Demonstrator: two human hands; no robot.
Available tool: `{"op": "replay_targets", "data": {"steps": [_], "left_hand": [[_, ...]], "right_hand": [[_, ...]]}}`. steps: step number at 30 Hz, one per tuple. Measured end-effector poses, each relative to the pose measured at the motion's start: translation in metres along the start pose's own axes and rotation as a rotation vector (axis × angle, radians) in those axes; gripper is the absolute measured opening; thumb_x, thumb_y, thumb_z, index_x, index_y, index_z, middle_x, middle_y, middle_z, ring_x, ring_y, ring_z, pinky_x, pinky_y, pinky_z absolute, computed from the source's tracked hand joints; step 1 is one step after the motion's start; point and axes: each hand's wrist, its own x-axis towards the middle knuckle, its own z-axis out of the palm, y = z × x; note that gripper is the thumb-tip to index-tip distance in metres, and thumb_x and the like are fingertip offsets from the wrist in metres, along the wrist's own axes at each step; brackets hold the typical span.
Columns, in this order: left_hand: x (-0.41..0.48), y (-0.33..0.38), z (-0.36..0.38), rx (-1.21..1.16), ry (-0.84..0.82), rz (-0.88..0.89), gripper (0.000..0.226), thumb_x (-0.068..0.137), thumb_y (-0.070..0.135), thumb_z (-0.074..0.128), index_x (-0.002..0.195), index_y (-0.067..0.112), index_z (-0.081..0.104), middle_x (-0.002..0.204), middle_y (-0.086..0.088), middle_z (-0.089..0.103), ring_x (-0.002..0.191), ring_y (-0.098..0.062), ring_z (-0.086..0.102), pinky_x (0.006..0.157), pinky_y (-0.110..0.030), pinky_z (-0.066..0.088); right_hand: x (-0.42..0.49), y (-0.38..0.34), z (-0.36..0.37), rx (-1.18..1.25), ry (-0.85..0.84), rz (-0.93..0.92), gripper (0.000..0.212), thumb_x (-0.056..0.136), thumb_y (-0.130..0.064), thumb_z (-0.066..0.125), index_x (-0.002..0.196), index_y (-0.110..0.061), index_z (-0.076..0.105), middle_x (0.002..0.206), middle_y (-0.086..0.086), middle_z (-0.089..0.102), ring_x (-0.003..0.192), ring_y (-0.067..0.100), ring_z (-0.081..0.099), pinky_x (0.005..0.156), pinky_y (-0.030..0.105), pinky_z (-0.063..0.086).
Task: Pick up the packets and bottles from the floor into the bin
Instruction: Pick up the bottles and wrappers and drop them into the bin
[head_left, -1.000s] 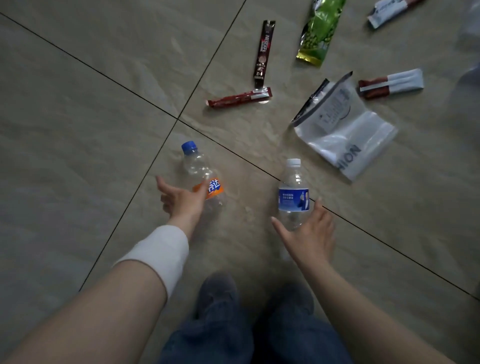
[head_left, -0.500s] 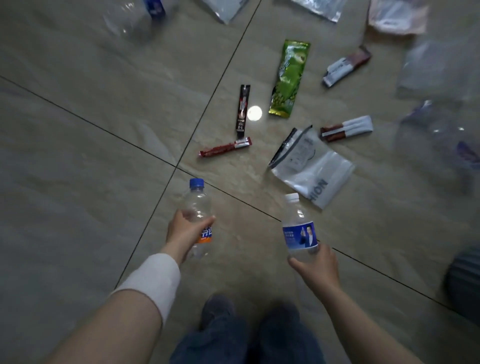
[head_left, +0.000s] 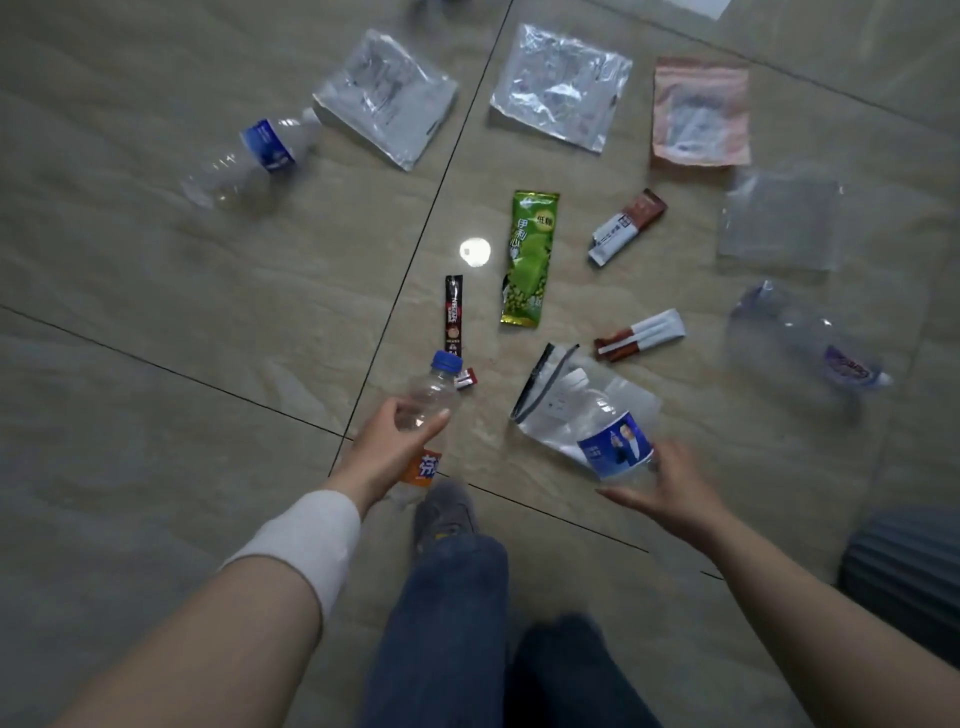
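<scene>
1. A beige tiled floor (head_left: 156, 415) with dark grout lines, seen from above; the person's jeans and one grey shoe (head_left: 444, 512) show at the bottom.
2. The left hand (head_left: 387, 454), a white band on its wrist, is wrapped around a clear bottle with a blue cap and orange label (head_left: 428, 410), held above the floor.
3. The right hand (head_left: 670, 491) grips the base of a clear bottle with a blue label (head_left: 608, 431), tilted over a white zip pouch (head_left: 550, 410).
4. Just beyond lie a thin black sachet (head_left: 453, 314), a green snack packet (head_left: 527, 260) and two brown-and-white sachets (head_left: 626, 226) (head_left: 640, 335).
5. Farther off are two silver pouches (head_left: 387, 96) (head_left: 561, 85), a pink packet (head_left: 698, 111), a clear bag (head_left: 779, 223), and bottles lying at far left (head_left: 249, 158) and far right (head_left: 810, 338).
6. A dark ribbed bin (head_left: 904, 577) sits at the right edge.
</scene>
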Motion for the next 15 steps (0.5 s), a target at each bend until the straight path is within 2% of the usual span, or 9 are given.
{"op": "replay_targets", "data": {"steps": [2,4,6,8,10,12,15], "left_hand": [[0.022,0.001,0.005,0.091,-0.035,-0.002,0.077,0.057,0.063,0.068,0.116,0.015,0.055,0.12,-0.006,0.058,0.107,-0.022,0.059,0.095,-0.041,0.049],[0.046,-0.005,0.009,0.191,-0.032,0.045,0.067,0.067,0.052,0.071,0.118,0.013,0.053,0.126,-0.007,0.052,0.115,-0.023,0.053,0.099,-0.041,0.044],[0.078,-0.018,0.016,0.291,0.009,0.136,0.059,0.073,0.04,0.073,0.12,0.011,0.052,0.141,-0.008,0.04,0.13,-0.023,0.039,0.11,-0.038,0.032],[0.109,-0.026,0.024,0.377,0.033,0.208,0.057,0.073,0.037,0.073,0.119,0.012,0.052,0.154,-0.004,0.024,0.141,-0.021,0.021,0.114,-0.036,0.02],[0.134,-0.036,0.033,0.455,0.043,0.263,0.053,0.073,0.039,0.073,0.116,0.014,0.053,0.158,-0.001,0.014,0.145,-0.02,0.01,0.117,-0.036,0.014],[0.149,-0.046,0.041,0.556,0.039,0.302,0.053,0.072,0.043,0.073,0.113,0.015,0.055,0.159,-0.002,0.01,0.147,-0.02,0.003,0.118,-0.038,0.01],[0.161,-0.06,0.055,0.632,0.091,0.326,0.061,0.07,0.044,0.073,0.118,0.012,0.054,0.159,-0.007,0.009,0.147,-0.023,0.006,0.118,-0.036,0.01]], "right_hand": [[0.026,-0.003,0.002,-0.125,0.011,-0.059,0.075,0.06,-0.05,0.078,0.121,-0.016,0.05,0.138,0.012,0.031,0.128,0.027,0.029,0.11,0.04,0.028],[0.058,-0.002,0.009,-0.195,-0.019,-0.095,0.074,0.057,-0.051,0.08,0.119,-0.021,0.052,0.152,0.011,0.007,0.14,0.032,0.003,0.116,0.043,0.013],[0.097,0.007,0.018,-0.298,-0.035,-0.163,0.075,0.055,-0.057,0.078,0.12,-0.028,0.053,0.155,0.011,-0.015,0.141,0.033,-0.019,0.116,0.05,-0.002],[0.134,0.016,0.027,-0.41,-0.027,-0.201,0.079,0.055,-0.062,0.075,0.124,-0.033,0.051,0.153,0.011,-0.026,0.138,0.034,-0.029,0.112,0.057,-0.011],[0.162,0.025,0.036,-0.465,-0.013,-0.204,0.084,0.053,-0.065,0.074,0.128,-0.037,0.047,0.153,0.011,-0.027,0.138,0.034,-0.029,0.11,0.059,-0.013],[0.173,0.031,0.047,-0.461,0.017,-0.203,0.087,0.051,-0.065,0.074,0.129,-0.038,0.046,0.155,0.011,-0.021,0.141,0.034,-0.02,0.113,0.058,-0.006],[0.172,0.036,0.061,-0.451,0.151,-0.205,0.088,0.047,-0.065,0.076,0.126,-0.033,0.05,0.154,0.013,0.007,0.139,0.035,0.008,0.113,0.049,0.015]]}}
